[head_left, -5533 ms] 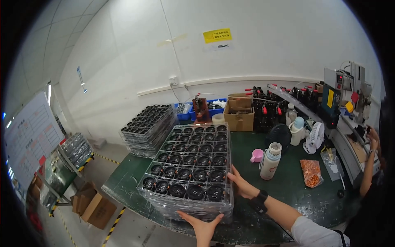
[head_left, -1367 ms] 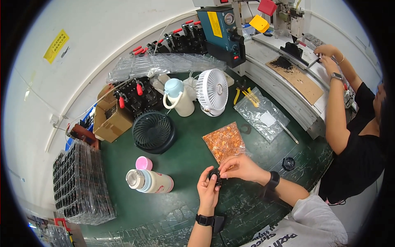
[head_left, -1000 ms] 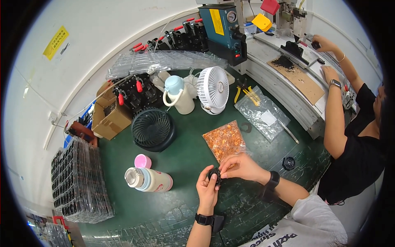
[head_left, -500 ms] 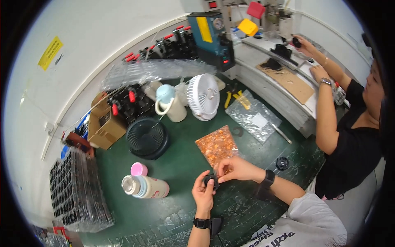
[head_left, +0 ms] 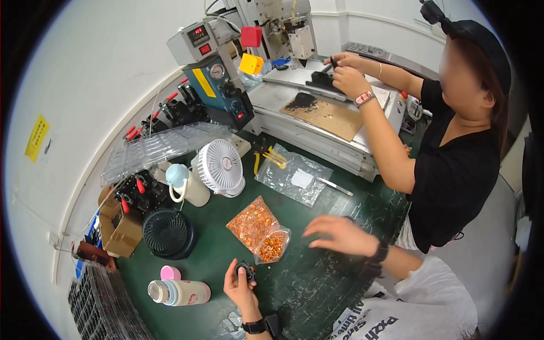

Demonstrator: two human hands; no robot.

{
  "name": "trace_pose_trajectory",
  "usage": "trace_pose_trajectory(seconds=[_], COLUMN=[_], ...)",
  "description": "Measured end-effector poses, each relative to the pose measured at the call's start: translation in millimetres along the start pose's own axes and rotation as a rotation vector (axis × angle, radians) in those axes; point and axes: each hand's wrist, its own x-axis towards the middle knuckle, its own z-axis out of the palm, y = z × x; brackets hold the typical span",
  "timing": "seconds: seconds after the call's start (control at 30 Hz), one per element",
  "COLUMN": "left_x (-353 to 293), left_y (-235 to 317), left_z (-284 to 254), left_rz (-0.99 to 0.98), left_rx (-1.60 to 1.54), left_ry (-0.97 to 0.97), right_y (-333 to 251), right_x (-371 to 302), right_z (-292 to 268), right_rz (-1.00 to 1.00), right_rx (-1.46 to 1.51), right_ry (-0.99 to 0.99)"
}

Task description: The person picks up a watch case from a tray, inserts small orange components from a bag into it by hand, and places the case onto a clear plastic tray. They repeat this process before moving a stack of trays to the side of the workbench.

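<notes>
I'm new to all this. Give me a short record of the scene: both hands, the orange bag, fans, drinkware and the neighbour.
Left hand: holds a black part
Right hand: raised over the table, nothing seen in it
Bag: clear, full of orange rings
Fans: a white fan and a black fan
Drinkware: a bottle, a pink cup beside it
Co-worker: on the right, at a machine

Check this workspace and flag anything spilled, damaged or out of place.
The green tabletop looks worn, scuffed and scratched near the right hand. Loose dark bits lie heaped on the brown board, some scattered: untidy, possibly debris. The bag of orange rings shows no obvious spill.
</notes>
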Motion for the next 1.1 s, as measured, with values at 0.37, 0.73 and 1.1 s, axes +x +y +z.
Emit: trace_pose_trajectory(seconds=[0.37, 0.73, 1.1], left_x=[7, -52, -31], left_y=[-12, 0, -20], left_z=[-23, 55, 26], left_rz=[0.419, -0.195, -0.186], left_rx=[0.975, 0.003, -0.143], left_ry=[0.078, -0.472, -0.124], right_y=[42, -35, 5], right_x=[-36, 2, 68], right_z=[-37, 29, 77], right_rz=[0.423, 0.058, -0.158], right_rx=[-0.358, -0.103, -0.304], right_ry=[-0.137, -0.057, -0.085])
